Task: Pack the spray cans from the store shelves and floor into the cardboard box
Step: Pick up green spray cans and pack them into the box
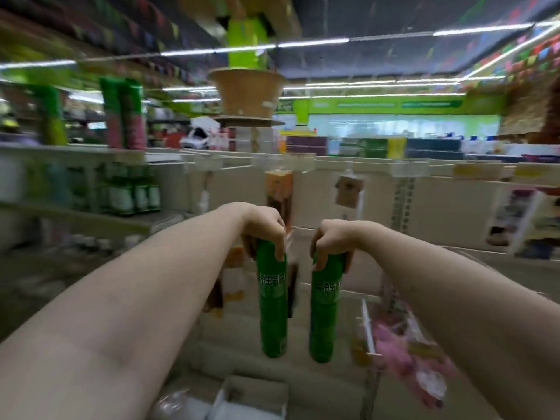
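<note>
Fingers (279,249) of the left hand (263,227) curl tightly over the top of the left can (272,304). The right hand (331,241) clamps the right can (325,313) the same way. Gripped by the top, each green can hangs upright, one per hand, which should suit lowering them base-first. Both hang in front of the shelf (378,207), below its top rail, side by side but apart. The hands hide the caps and nozzles. Motion blur smears everything. The pale shape (251,395) below the shelf is possibly the box, cut off by the frame.
</note>
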`<state>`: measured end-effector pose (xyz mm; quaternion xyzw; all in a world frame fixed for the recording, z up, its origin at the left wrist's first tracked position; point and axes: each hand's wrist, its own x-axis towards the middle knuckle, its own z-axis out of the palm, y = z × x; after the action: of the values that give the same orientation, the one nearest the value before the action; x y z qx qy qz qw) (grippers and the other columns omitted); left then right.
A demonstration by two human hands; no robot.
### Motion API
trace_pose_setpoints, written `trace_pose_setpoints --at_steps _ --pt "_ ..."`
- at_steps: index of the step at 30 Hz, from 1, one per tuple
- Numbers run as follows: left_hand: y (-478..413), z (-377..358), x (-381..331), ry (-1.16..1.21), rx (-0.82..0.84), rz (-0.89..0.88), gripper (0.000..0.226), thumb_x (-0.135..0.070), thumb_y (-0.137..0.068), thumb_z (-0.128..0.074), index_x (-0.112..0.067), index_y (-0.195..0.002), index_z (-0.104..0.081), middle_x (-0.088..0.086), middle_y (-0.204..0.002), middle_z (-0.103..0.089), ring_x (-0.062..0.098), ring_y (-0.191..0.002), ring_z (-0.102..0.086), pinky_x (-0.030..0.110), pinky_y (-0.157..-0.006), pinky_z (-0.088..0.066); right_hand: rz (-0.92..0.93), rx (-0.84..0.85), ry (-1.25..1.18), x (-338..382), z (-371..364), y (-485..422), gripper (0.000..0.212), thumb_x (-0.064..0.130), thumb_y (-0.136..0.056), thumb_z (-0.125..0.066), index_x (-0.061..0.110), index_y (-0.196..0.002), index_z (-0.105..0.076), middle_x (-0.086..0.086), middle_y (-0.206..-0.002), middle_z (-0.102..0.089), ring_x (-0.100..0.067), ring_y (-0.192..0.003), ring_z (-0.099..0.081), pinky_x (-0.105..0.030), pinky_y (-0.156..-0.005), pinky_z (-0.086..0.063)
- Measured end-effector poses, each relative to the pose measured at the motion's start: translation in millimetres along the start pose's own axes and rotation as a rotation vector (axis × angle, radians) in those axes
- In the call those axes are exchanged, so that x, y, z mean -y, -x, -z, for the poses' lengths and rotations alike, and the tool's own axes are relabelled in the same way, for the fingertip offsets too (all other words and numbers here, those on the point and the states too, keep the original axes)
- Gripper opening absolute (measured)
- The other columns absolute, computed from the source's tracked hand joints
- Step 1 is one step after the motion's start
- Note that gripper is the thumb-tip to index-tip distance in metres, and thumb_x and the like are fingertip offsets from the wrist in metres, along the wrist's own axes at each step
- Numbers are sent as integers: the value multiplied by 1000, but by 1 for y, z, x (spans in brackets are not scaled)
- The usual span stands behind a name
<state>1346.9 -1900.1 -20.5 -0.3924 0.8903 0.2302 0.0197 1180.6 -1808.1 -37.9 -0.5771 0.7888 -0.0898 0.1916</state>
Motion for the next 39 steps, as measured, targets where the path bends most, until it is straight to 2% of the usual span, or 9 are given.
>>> trace_pose_setpoints --at_steps 4,9,14,17,20,22,25,32,39 --pt "35 15 99 64 -51 141 26 -15 -72 -86 -12 -96 -75 11 -97 -73 30 -85 -74 35 -59 -60 159 25 127 91 -41 -52 37 27 -69 -86 13 -101 -77 -7 -101 -74 -23 -88 -71 -42 -81 -63" --pt "84 20 223 67 -92 334 31 -21 -72 -87 -16 -100 -75 8 -102 -70 28 -90 -71 34 -59 -61 320 158 85 207 -111 -101 21 13 -74 -84 19 -91 -71 -10 -96 -70 -27 -82 -70 -40 -59 -63" --pt "141 16 329 84 -136 560 32 -29 -71 -89 -20 -98 -74 5 -103 -67 23 -91 -67 30 -55 -59 486 279 178 314 -190 -134 41 19 -73 -86 11 -112 -73 -10 -109 -69 -24 -89 -68 -39 -67 -65" --pt "175 7 382 138 -175 710 35 -28 -70 -89 -18 -100 -74 6 -100 -67 25 -89 -68 33 -57 -61 601 340 220 370 -242 -144 46 24 -68 -89 11 -110 -74 -10 -106 -69 -25 -88 -69 -44 -69 -65" --pt "205 -15 423 232 -188 844 31 -24 -72 -88 -15 -99 -73 9 -97 -69 27 -85 -70 34 -59 -62 726 432 270 412 -291 -147 44 24 -70 -88 15 -110 -72 -6 -105 -67 -22 -89 -66 -36 -64 -64" --pt "226 -35 446 303 -205 934 31 -23 -73 -88 -14 -98 -72 10 -96 -70 28 -85 -71 34 -59 -62 790 515 268 436 -323 -149 44 21 -71 -86 16 -111 -70 -6 -107 -65 -23 -90 -65 -33 -57 -62" --pt "261 -68 472 430 -229 1088 43 -24 -76 -87 -11 -111 -66 12 -105 -65 30 -92 -69 36 -62 -62 894 612 324 468 -370 -145 47 19 -72 -86 14 -115 -68 -8 -108 -64 -24 -89 -67 -33 -57 -62" --pt "323 -169 500 607 -247 1380 45 -23 -75 -88 -12 -110 -63 12 -107 -62 29 -93 -67 39 -68 -64 1069 801 434 495 -478 -112 51 17 -74 -84 9 -122 -67 -10 -106 -65 -27 -87 -68 -42 -67 -65" --pt "365 -291 526 718 -201 1541 49 -28 -74 -89 -16 -111 -60 7 -104 -59 23 -87 -62 36 -67 -62 1139 975 509 476 -607 -74 48 19 -78 -83 9 -122 -67 -8 -110 -66 -25 -99 -63 -38 -83 -61"
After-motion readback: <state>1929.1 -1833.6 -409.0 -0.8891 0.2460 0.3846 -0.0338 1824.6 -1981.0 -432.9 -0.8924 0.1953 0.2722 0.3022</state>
